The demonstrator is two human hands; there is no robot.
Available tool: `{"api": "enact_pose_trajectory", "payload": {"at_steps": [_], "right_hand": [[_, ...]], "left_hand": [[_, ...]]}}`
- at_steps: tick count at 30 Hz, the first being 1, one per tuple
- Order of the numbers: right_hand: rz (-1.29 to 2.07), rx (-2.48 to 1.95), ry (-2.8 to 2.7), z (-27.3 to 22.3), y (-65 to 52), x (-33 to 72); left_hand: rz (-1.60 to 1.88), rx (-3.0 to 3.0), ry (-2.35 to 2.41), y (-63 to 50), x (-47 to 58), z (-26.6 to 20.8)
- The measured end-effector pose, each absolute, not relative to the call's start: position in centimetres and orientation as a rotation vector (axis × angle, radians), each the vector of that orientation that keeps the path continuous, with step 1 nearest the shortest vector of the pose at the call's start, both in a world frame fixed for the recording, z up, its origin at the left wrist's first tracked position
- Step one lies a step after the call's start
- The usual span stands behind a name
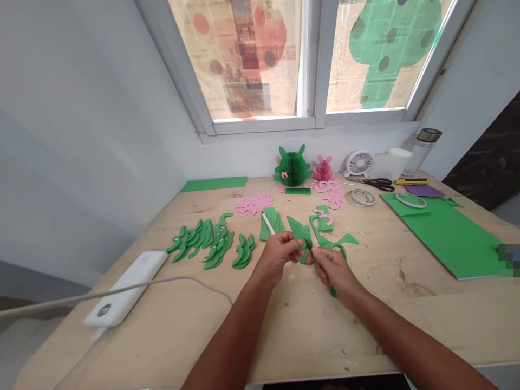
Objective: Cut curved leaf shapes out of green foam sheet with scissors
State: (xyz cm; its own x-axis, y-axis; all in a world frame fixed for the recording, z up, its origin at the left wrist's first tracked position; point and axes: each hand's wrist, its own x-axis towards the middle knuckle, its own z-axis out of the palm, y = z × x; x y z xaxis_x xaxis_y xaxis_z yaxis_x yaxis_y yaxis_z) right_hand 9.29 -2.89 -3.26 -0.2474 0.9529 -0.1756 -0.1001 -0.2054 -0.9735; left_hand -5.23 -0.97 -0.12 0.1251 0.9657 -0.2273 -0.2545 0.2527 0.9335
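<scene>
My left hand is closed in a pinch at the edge of a small piece of green paper. My right hand is closed around a thin dark-bladed tool, its tip at that paper; most of the tool is hidden in the fingers. A bit of green shows below the right hand, too covered to name. Just beyond the left hand is a white pen over a folded green sheet. Green offcuts and a pink curved cutout lie beyond the right hand.
Stacked green leaf-shaped cutouts and pink cutouts lie left. A white power bank with a cable is front left. Behind stand a green honeycomb paper figure and a fan. Black scissors and green board are right.
</scene>
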Motion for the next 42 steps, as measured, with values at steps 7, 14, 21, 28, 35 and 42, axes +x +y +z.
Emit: {"api": "enact_pose_trajectory", "payload": {"at_steps": [7,14,21,28,35,42], "right_hand": [[1.560,-1.136,-1.212,-3.08,-2.87,9.27],[1.543,-1.164,-1.229,-3.24,-2.71,9.31],[1.533,-1.188,-1.219,-3.34,-2.65,9.34],[1.513,-1.203,-1.217,-3.13,-2.66,9.28],[1.514,-1.196,-1.233,-3.34,-2.68,9.36],[1.509,-1.196,-1.249,-3.37,-2.66,9.37]], "left_hand": [[1.081,0.886,1.047,-0.96,-5.26,-0.09],[1.072,0.883,1.060,-0.92,-5.31,-0.03],[1.100,0.858,1.080,-0.94,-5.21,0.03],[1.127,0.856,1.086,-0.91,-5.11,-0.25],[1.131,0.851,1.102,-0.92,-5.03,-0.23],[1.146,0.874,1.123,-0.98,-4.98,-0.11]]}}
